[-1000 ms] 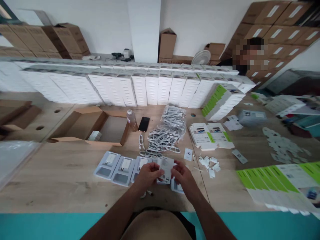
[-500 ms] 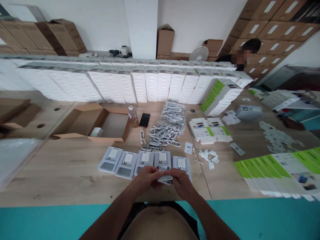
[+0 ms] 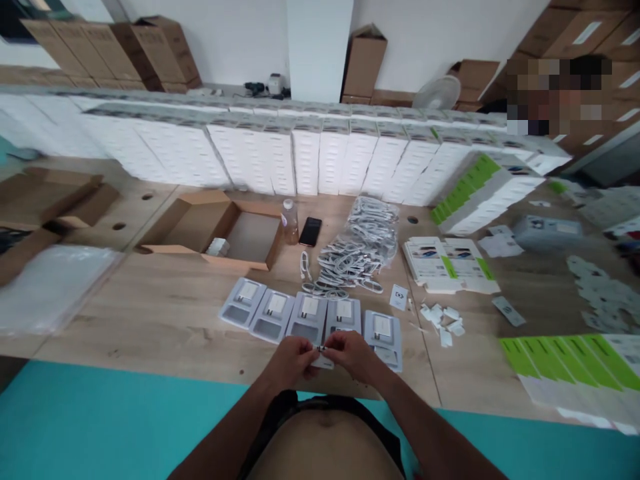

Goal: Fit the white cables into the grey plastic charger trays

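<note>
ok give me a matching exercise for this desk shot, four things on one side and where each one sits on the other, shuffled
Things:
1. black phone
2. open cardboard box
3. pile of bagged white cables
4. row of white plastic trays

Places:
A. just beyond the person's two hands
B. right of the phone, mid-table
C. beside the clear bottle, on its right
D. left of the bottle, flaps spread

Pairs: 1-C, 2-D, 3-B, 4-A

The left hand and right hand meet at the near edge, pinching a small white piece between them.
</note>
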`<act>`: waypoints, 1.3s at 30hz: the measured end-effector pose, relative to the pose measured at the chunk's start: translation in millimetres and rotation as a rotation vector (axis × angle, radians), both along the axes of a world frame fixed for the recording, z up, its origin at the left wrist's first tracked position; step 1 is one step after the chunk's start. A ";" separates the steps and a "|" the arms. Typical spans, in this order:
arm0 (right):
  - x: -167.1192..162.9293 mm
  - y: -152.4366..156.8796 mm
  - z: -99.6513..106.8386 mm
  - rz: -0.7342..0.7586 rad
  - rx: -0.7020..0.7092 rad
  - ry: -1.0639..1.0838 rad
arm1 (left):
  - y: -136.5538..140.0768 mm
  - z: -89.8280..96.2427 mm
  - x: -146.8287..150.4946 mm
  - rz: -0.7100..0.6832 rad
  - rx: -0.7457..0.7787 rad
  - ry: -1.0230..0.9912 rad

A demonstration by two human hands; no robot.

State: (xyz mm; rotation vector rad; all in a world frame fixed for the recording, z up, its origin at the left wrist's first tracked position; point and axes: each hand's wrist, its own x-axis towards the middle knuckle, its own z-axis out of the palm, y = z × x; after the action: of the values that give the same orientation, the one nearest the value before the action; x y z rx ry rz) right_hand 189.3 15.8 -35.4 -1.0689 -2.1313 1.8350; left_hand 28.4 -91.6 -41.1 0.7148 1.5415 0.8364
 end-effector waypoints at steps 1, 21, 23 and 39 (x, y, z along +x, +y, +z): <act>-6.9 1.6 -5.2 0.046 0.045 -0.045 | -1.4 -5.4 -4.6 -0.021 0.007 0.035; -41.6 66.0 -39.5 0.122 0.670 -0.654 | -4.4 -79.5 -20.4 -0.566 0.209 1.194; 4.7 116.0 -32.8 -0.001 0.679 -0.766 | -1.0 -80.2 -16.4 -0.560 0.195 1.215; 131.5 247.7 -43.7 -0.153 0.655 -0.720 | 25.2 -24.0 -4.4 -0.158 0.210 1.027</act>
State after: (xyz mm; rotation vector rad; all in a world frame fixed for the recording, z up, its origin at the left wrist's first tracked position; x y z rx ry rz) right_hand 320.7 263.4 -79.1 -1.7736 -2.5969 0.5976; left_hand 24.0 -66.4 -65.2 1.5512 2.2563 0.5141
